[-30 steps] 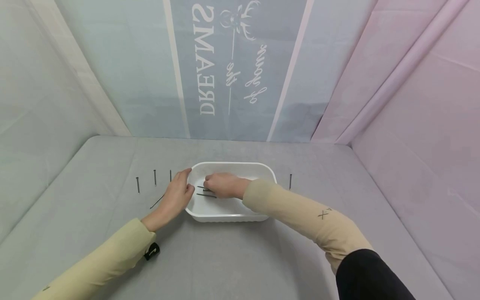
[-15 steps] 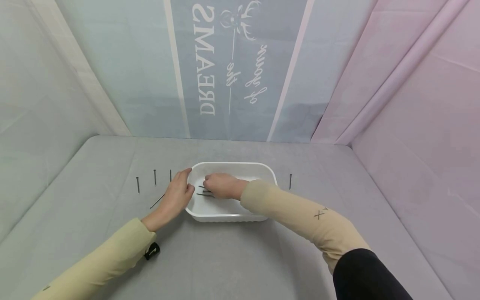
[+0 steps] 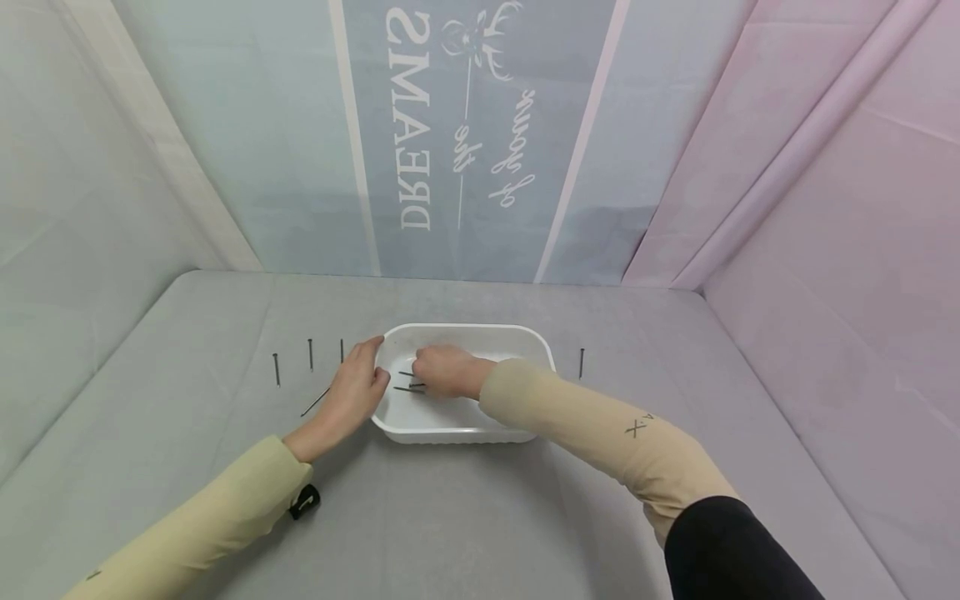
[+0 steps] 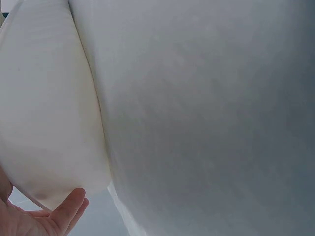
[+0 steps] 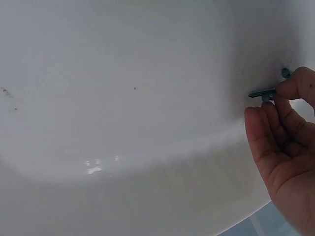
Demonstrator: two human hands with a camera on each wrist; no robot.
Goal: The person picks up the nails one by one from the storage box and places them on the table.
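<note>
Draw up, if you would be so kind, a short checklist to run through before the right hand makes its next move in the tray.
1. White tray upright on the table: ok.
2. Tray steadied: ok, the left hand holds its left end.
3. Right hand has a grip: ok, it pinches a dark nail.
4. Only one nail in that grip: cannot tell; another nail head shows close by.
5. Table free of loose nails: not ok; some lie left of the tray, such as the upper-left nail, and the right-hand nail lies beyond its other end.
</note>
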